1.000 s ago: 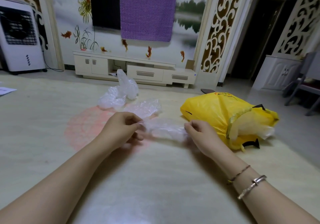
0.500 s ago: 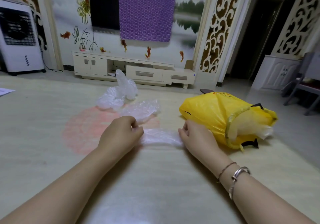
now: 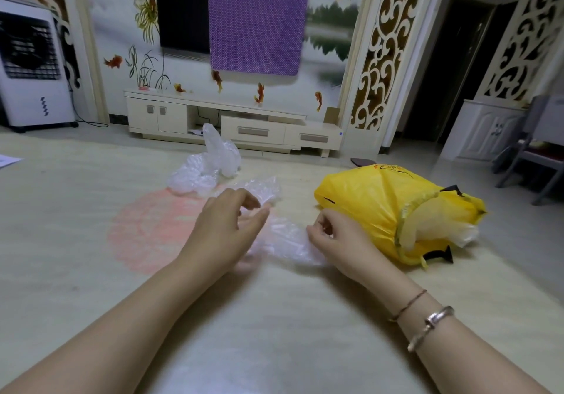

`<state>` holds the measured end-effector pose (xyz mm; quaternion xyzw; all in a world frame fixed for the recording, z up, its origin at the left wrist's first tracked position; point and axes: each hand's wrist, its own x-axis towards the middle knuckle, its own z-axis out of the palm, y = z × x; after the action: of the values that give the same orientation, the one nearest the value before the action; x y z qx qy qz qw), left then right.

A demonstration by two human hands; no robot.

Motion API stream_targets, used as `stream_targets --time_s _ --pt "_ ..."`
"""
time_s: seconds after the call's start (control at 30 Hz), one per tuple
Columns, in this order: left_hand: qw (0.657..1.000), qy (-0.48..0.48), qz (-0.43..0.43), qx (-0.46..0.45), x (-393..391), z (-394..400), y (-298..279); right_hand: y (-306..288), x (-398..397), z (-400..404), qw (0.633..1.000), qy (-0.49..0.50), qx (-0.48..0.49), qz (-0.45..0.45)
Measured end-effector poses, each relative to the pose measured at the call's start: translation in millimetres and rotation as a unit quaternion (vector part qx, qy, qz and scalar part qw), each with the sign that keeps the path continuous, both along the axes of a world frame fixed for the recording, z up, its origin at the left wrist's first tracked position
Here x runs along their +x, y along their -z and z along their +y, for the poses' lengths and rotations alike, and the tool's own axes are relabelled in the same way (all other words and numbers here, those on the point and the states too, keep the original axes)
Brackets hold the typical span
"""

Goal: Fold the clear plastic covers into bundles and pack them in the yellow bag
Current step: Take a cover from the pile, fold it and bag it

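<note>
Hands work nearest: the right hand (image 3: 332, 236) pinches one end of a clear plastic cover (image 3: 287, 241) to anchor it on the table (image 3: 274, 332), while the left hand (image 3: 227, 226), fingers loosely spread and gripping nothing, hovers over the other end, probably to fold it. Just beyond lie more covers (image 3: 207, 168), waiting, and the yellow bag (image 3: 372, 207) rests beside the right hand with its mouth open for easy packing.

A white cooler (image 3: 32, 67) stands far left; a cream cabinet (image 3: 232, 122) lines the wall under a purple cloth (image 3: 258, 18).
</note>
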<state>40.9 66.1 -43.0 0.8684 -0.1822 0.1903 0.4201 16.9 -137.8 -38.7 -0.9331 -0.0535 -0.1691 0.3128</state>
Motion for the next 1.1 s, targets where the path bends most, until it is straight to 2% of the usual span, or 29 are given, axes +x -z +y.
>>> stream_targets --time_s 0.1,0.23,0.3,0.37,0.47,0.5,0.53,0.57,0.63,0.67,0.73,0.8,0.97,1.1 --pt "0.99 0.086 0.078 -0.085 -8.5 -7.5 -10.0 -16.5 -8.1 3.0 0.969 -0.045 0.237 0.06" --pt "0.967 0.138 0.188 -0.098 -18.3 -12.4 -17.5 -30.8 -17.9 -0.3 0.886 -0.13 0.415 0.162" --pt "0.951 0.178 0.232 -0.103 -20.9 -11.0 -20.0 -30.9 -19.6 -3.8 0.852 -0.161 0.456 0.201" --pt "0.934 0.205 0.263 -0.127 -21.3 -8.6 -23.0 -29.6 -19.1 -6.5 0.841 -0.156 0.469 0.22" --pt "0.927 0.178 0.27 -0.19 -17.5 -5.6 -25.8 -28.8 -14.2 -4.8 0.823 -0.079 0.525 0.201" --pt "0.93 0.149 0.264 -0.207 -15.6 -5.3 -25.6 -28.2 -11.9 -2.3 0.828 -0.06 0.529 0.179" --pt "0.932 0.113 0.259 -0.226 -13.8 -5.5 -24.0 -25.7 -10.0 0.4 0.851 -0.049 0.503 0.142" --pt "0.931 0.076 0.256 -0.247 -11.5 -5.4 -21.1 -21.4 -8.1 1.4 0.894 -0.038 0.436 0.09" --pt "0.921 0.015 0.265 -0.285 -8.1 -5.3 -13.7 -12.1 -7.8 -1.9 0.98 -0.041 0.192 -0.024" --pt "0.914 -0.004 0.276 -0.298 -6.4 -5.6 -9.7 -8.4 -8.8 -4.1 0.993 -0.064 0.069 -0.065" --pt "0.9 -0.019 0.299 -0.316 -3.6 -6.6 -4.2 -4.5 -10.4 -5.6 0.984 -0.124 -0.081 -0.102" --pt "0.887 -0.01 0.316 -0.336 -4.5 -9.9 -3.6 -2.3 -13.5 -3.0 0.97 -0.167 -0.144 -0.1" --pt "0.907 -0.022 0.295 -0.299 -4.4 -13.3 -0.4 -5.0 -18.8 3.9 0.957 -0.196 -0.167 -0.136" --pt "0.936 -0.015 0.259 -0.237 -7.1 -13.5 -0.1 -8.6 -20.9 7.6 0.948 -0.235 -0.175 -0.124"
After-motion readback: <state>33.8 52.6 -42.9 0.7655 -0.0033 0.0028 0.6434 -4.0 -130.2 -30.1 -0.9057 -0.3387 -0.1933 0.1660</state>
